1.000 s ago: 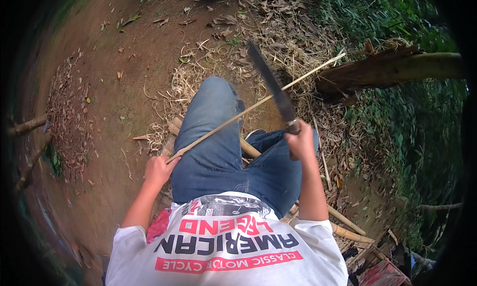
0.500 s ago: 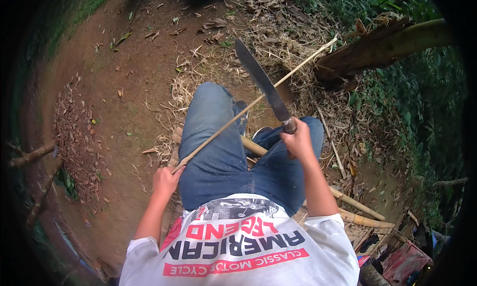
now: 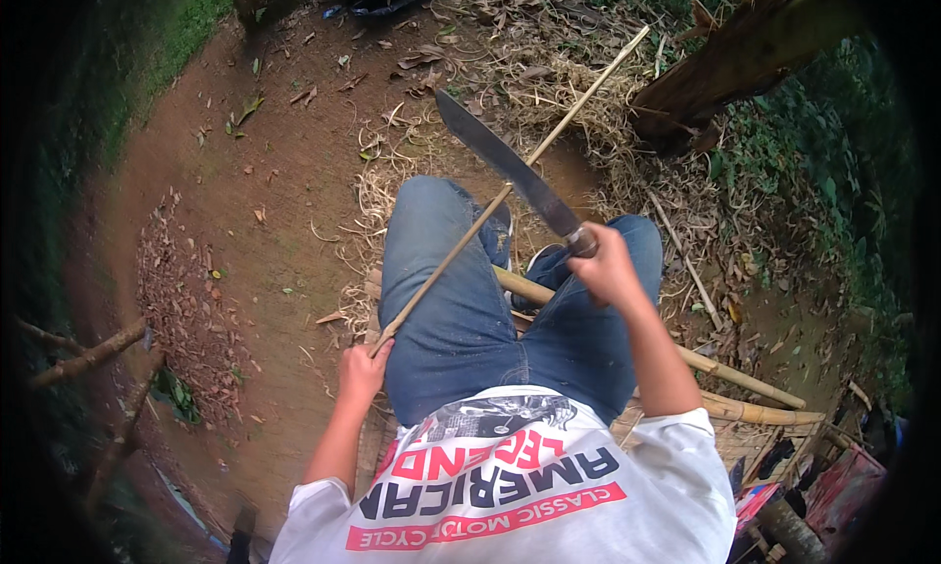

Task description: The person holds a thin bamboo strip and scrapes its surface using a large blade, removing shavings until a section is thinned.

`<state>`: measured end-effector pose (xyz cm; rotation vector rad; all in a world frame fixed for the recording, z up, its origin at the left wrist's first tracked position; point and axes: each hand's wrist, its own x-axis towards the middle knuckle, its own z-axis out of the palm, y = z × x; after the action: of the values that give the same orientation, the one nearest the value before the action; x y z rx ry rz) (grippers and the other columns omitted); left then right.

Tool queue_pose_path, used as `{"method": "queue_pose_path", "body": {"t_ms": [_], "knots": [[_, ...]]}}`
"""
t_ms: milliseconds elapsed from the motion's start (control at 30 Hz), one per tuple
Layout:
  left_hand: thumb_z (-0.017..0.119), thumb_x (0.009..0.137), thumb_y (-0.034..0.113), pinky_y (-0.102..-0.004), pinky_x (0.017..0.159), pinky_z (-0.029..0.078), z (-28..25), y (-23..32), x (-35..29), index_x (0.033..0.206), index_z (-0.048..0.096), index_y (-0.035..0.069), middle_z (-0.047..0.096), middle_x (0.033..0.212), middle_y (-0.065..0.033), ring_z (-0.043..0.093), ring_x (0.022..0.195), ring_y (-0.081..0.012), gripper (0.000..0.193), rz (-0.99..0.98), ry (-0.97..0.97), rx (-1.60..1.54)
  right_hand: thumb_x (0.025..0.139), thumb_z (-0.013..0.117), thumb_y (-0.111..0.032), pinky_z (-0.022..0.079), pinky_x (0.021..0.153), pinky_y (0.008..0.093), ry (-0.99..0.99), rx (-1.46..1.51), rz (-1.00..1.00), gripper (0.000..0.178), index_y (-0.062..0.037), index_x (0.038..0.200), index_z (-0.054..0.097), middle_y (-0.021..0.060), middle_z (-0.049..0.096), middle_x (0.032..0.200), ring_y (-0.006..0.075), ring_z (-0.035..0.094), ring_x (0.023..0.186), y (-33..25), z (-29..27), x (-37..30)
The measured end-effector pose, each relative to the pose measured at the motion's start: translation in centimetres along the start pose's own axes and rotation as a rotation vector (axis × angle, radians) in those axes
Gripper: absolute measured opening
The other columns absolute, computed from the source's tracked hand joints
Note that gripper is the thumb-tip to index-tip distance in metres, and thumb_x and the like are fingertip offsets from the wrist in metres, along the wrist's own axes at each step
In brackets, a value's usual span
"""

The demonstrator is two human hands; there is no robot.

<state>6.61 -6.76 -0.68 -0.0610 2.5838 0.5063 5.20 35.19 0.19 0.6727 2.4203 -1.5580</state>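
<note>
My left hand (image 3: 364, 372) is closed round the near end of a long, thin bamboo strip (image 3: 446, 262), beside my left thigh. The strip slants up across that leg and ends over the dry shavings beyond my knees. A machete (image 3: 505, 159) with a dark, broad blade is gripped by its handle in my right hand (image 3: 606, 260), above my right thigh. Its blade crosses the strip past my knees and appears to lie against it. Between my legs shows part of a thicker bamboo pole (image 3: 525, 288).
Curly pale shavings (image 3: 588, 103) and dry leaves cover the soil ahead. A thick plant trunk (image 3: 725, 69) leans in at upper right. More bamboo poles (image 3: 750, 409) lie at my right over a slatted bamboo seat. Cut branches (image 3: 93, 353) stand at far left.
The machete blade has tipped leftward and shifted along the strip. Both hands sit slightly lower and further right in the picture, as the whole view has shifted too.
</note>
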Motion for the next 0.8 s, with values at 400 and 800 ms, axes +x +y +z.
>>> {"method": "queue_pose_path", "body": {"t_ms": [400, 800], "knots": [[0.060, 0.088, 0.058, -0.0517, 0.063, 0.048, 0.3, -0.4, 0.3, 0.076, 0.070, -0.001, 0.061, 0.068, -0.0278, 0.062, 0.072, -0.0481, 0.061, -0.054, -0.003, 0.008, 0.069, 0.068, -0.002, 0.051, 0.071, 0.0358, 0.003, 0.002, 0.027, 0.029, 0.0019, 0.098, 0.065, 0.0144, 0.069, 0.080, 0.0207, 0.066, 0.076, 0.1, 1.4, -0.7], [0.059, 0.087, 0.060, -0.0520, 0.065, 0.050, -0.4, 1.2, 0.6, 0.080, 0.073, 0.001, 0.063, 0.072, -0.0272, 0.063, 0.073, -0.0471, 0.061, 0.006, 0.041, 0.027, 0.068, 0.065, -0.001, 0.051, 0.069, 0.0352, 0.042, -0.092, -0.051, 0.029, 0.0013, 0.097, 0.063, 0.0181, 0.065, 0.075, 0.0242, 0.065, 0.070, 0.0, 2.3, -0.5]]}}
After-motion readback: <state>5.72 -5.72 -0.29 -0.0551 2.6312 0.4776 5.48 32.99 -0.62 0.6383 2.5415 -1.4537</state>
